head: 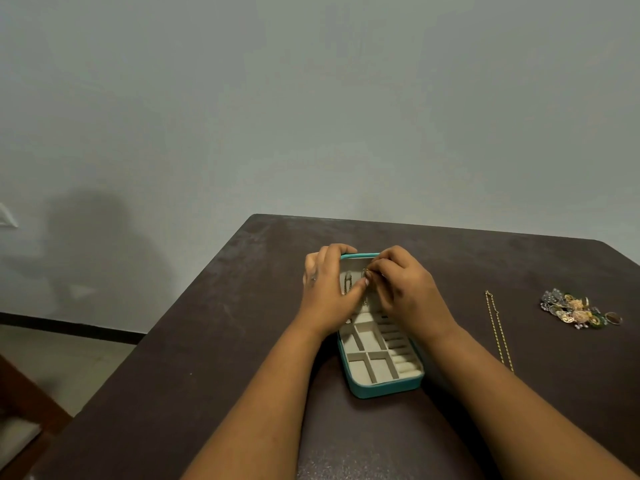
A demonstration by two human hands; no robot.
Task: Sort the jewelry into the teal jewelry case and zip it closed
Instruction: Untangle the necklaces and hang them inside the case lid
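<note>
Both hands are meeting at the teal case's [381, 382] raised lid — left hand [327, 285] is gripping its edge, right hand [403, 289] is pinching a small piece; gold chain [498, 330] is lying at 3 o'clock.

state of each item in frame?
teal jewelry case: open, lid upright, tray compartments empty
left hand: grips the lid
right hand: pinches a small piece at the lid
gold chain: loose on table
jewelry pile: unsorted on table

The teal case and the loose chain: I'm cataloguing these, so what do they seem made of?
Teal jewelry case: probably faux leather or similar, going by its smooth matte shell; the cream lining looks like soft velvety fabric over stiff dividers. Chain: looks like gold-toned metal, thin links with a faint glint; plated or solid cannot be told.
</note>
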